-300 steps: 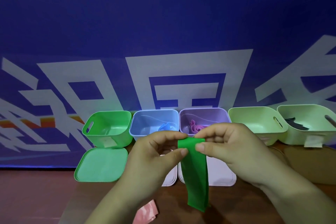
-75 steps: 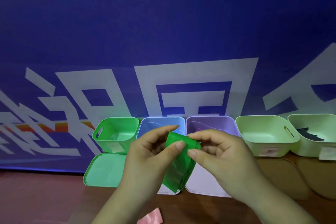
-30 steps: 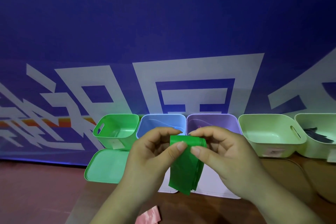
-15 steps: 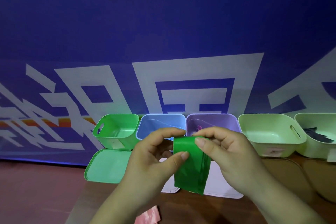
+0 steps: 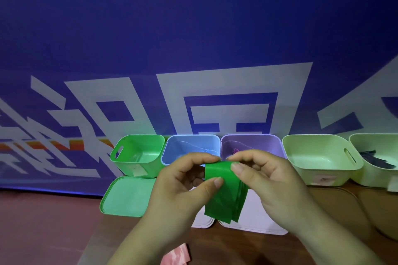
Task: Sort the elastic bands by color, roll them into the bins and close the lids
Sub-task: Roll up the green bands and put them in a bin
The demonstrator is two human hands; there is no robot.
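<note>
Head view, from the left: the green bin [image 5: 137, 153] stands open, its green lid [image 5: 127, 196] lying flat just in front of it. A pink band [image 5: 176, 256] lies low in the picture, near the left forearm. The left hand [image 5: 183, 187] is raised in front of the blue bin [image 5: 189, 146], fingers curled, its thumb pressed on the face of the green band [image 5: 224, 191] and its forefinger hooked over the top edge. The band hangs in the air between the two hands, folded into several layers with the loose ends pointing down. The right hand [image 5: 269, 183] pinches the top right corner, thumb in front and fingers curled behind. Farther right, a pale green bin [image 5: 323, 157] stands open. The step in hand looks to be rolling the green band. Next it likely needs tightening into a compact roll and carrying left to the green bin, pinched so that it cannot spring open.
</note>
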